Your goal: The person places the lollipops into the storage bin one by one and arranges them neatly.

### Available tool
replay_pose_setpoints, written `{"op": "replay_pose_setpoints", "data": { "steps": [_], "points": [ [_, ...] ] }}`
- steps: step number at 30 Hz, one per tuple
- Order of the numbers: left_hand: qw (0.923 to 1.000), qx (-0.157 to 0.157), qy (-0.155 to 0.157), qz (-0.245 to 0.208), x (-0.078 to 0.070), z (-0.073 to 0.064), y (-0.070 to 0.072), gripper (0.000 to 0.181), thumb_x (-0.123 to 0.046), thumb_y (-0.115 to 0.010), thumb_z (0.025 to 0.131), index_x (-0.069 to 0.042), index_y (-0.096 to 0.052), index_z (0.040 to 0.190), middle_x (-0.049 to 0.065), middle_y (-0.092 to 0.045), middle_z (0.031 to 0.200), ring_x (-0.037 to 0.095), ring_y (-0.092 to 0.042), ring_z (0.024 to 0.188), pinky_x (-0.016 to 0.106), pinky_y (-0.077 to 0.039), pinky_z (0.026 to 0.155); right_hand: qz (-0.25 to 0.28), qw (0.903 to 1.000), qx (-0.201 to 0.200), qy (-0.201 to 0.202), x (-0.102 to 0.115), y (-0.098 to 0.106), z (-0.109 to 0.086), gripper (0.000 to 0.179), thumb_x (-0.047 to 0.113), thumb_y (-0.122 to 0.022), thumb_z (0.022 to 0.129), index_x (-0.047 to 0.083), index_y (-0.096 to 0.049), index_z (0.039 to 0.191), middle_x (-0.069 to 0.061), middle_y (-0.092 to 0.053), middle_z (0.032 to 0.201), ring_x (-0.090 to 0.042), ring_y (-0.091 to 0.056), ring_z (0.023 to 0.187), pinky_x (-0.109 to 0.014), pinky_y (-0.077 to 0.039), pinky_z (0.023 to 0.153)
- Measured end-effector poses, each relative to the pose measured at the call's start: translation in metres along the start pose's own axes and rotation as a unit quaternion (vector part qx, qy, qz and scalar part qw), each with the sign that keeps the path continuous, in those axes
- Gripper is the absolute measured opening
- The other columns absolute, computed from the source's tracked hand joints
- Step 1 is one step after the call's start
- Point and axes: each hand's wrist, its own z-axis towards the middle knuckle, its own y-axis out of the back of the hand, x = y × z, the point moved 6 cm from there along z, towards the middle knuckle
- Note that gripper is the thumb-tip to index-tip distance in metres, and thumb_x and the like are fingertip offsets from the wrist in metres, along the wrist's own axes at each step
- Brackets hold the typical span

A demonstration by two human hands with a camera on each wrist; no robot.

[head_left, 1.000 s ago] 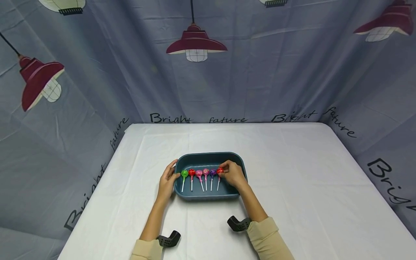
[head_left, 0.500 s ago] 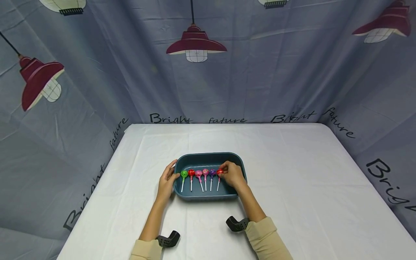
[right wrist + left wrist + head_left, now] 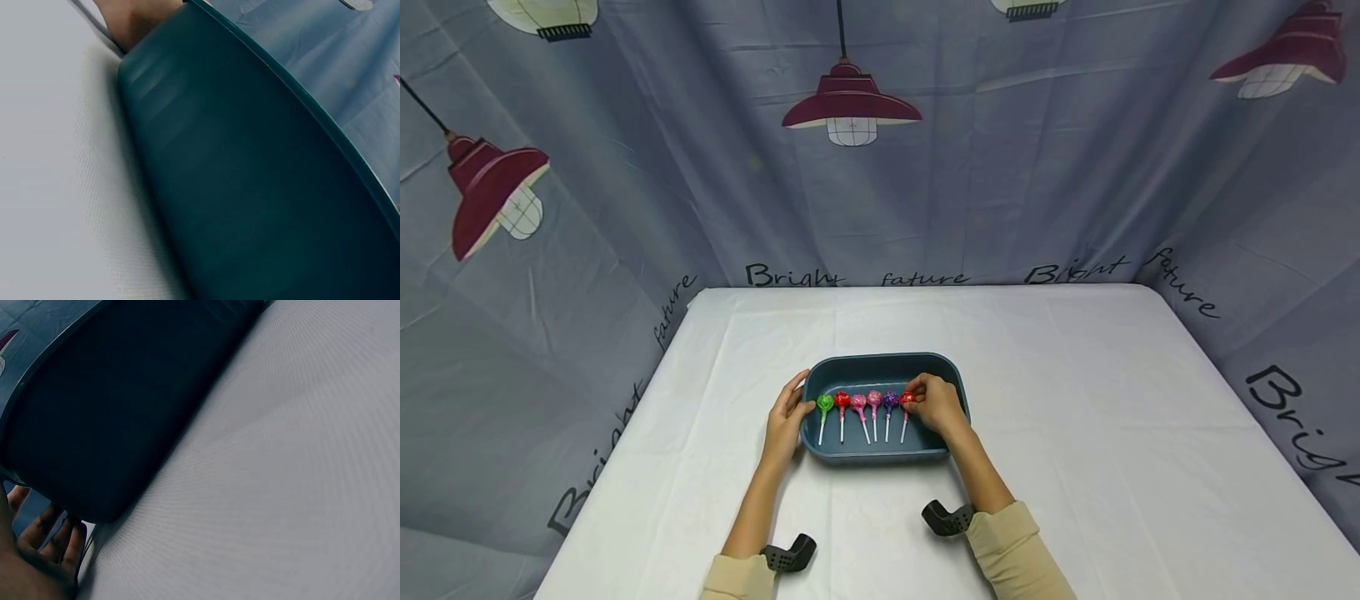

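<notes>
In the head view, a dark teal tray holds a row of several lollipops, heads toward the far side. From the left come a green lollipop, a red one, two pink lollipops, a purple lollipop and another red lollipop. My left hand grips the tray's left end, thumb at the rim and fingers along the outer wall. My right hand reaches inside at the right and pinches the rightmost red lollipop by its head. In the right wrist view, the tray wall hides the lollipops.
A white cloth covers the table under the tray. Behind and beside it hangs a grey-blue curtain printed with lamps and lettering. Black wrist-worn cameras jut inward from both wrists, by the beige sleeves.
</notes>
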Motion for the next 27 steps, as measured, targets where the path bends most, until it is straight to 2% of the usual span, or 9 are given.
{"op": "replay_pose_setpoints", "data": {
  "steps": [9,22,27],
  "points": [
    [0.9999,0.005,-0.008,-0.012,-0.0009,0.0012,0.0002,0.050,0.000,-0.053,0.088,-0.008,-0.045,0.136,0.021,-0.051,0.128,0.030,-0.047,0.117,0.018,-0.038,0.086,-0.001,0.9999,-0.002,0.011,0.0006,-0.0005,0.0002,0.017,0.000,-0.074,0.073,0.000,-0.066,0.088,-0.007,-0.063,0.077,-0.016,-0.058,0.071,-0.031,-0.048,0.067],
    [0.9999,0.007,-0.007,-0.003,0.0005,0.0021,-0.0003,0.050,-0.001,-0.053,0.088,-0.009,-0.044,0.137,0.019,-0.050,0.130,0.027,-0.047,0.117,0.018,-0.038,0.087,-0.015,0.9999,-0.003,0.008,0.0017,0.0002,0.0005,0.017,0.001,-0.074,0.074,0.002,-0.067,0.090,-0.007,-0.064,0.079,-0.016,-0.058,0.072,-0.032,-0.048,0.068],
    [1.0000,0.009,-0.003,0.000,0.0017,0.0021,0.0002,0.051,-0.001,-0.053,0.088,-0.008,-0.044,0.137,0.020,-0.050,0.130,0.027,-0.047,0.117,0.019,-0.038,0.087,-0.031,0.9990,-0.013,0.030,0.0036,0.0014,-0.0017,0.020,0.003,-0.073,0.076,0.003,-0.067,0.095,-0.008,-0.064,0.085,-0.019,-0.057,0.077,-0.036,-0.046,0.071]
  ]
}}
